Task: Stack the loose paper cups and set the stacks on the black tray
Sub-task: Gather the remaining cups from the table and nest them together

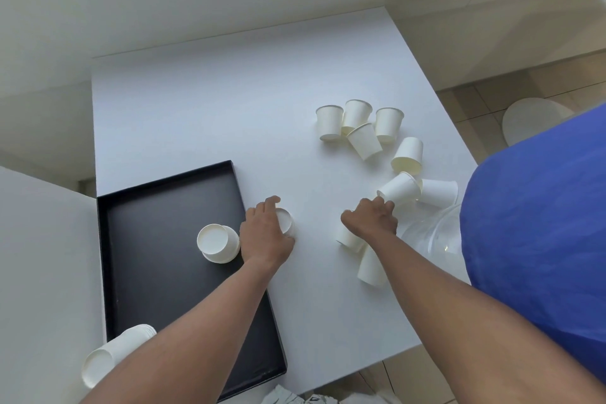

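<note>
The black tray (144, 272) lies at the left of the white table. An upside-down stack of white paper cups (218, 243) stands on it, and a second stack (111, 354) lies tilted at its near left corner. My left hand (265, 233) grips an upside-down cup (286, 221) on the table just right of the tray. My right hand (370, 218) reaches over a lying cup (349, 239), fingertips touching another lying cup (400, 188). Several loose cups (357, 125) stand or lie further back on the right.
A clear plastic bag (433, 236) lies at the table's right edge beside a blue sleeve (537, 233). One cup (372, 267) lies under my right forearm. A white round stool (531, 120) stands on the tiled floor to the right.
</note>
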Available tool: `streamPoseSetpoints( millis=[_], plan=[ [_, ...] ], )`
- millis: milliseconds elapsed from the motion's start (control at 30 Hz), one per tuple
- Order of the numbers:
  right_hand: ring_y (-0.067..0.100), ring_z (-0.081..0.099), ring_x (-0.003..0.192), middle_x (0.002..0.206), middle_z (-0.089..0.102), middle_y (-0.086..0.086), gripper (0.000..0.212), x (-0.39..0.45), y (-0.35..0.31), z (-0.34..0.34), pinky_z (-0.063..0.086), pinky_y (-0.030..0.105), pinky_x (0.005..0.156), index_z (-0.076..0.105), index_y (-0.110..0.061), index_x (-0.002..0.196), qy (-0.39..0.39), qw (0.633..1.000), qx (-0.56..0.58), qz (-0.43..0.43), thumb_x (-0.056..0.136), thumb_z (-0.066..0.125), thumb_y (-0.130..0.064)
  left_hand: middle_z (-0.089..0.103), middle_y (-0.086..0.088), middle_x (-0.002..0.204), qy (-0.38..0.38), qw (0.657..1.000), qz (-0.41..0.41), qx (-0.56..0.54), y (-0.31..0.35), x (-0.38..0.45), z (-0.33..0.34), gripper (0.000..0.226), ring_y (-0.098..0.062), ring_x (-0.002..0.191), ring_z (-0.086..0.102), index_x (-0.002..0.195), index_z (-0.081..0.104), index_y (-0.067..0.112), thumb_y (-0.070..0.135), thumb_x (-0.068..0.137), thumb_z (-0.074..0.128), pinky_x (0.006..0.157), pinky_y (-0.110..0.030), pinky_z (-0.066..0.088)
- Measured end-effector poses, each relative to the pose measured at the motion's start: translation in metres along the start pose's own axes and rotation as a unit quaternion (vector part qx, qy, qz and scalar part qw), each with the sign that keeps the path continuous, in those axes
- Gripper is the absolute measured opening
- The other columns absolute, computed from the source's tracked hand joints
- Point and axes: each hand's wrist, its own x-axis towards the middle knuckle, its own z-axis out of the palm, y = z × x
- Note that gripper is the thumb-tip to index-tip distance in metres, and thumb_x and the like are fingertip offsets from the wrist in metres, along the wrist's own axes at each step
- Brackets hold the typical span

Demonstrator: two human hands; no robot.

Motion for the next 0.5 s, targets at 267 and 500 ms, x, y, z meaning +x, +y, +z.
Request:
streamPoseSetpoints(
  millis=[267, 500],
  plan=[
    [0.025, 0.054, 0.088, 0.101, 0.058, 0.009, 0.026, -0.002, -0.008, -0.012, 0.040, 0.033, 0.070, 0.056, -0.010, 0.097, -0.036, 0.977, 0.204, 0.052, 0.081, 0.043, -0.026, 0.052, 0.005, 0.137, 0.107, 0.978, 0.175, -0.033, 0.031, 0.002, -0.011, 0.088, -0.018, 0.130, 0.043, 0.140, 0.046, 0.019, 0.059, 0.069, 0.078, 0.108, -0.032, 0.038],
    [0.021, 0.054, 0.068, 0.081, 0.060, 0.003, 0.010, -0.008, -0.013, -0.029, 0.038, 0.023, 0.047, 0.056, -0.018, 0.083, -0.132, 0.836, 0.503, 0.174, 0.076, 0.053, -0.026, 0.047, 0.012, 0.143, -0.039, 0.957, 0.277, -0.080, 0.057, -0.004, -0.008, 0.078, -0.010, 0.134, 0.038, 0.142, 0.043, 0.026, 0.045, 0.076, 0.080, 0.101, -0.026, 0.042]
  ],
)
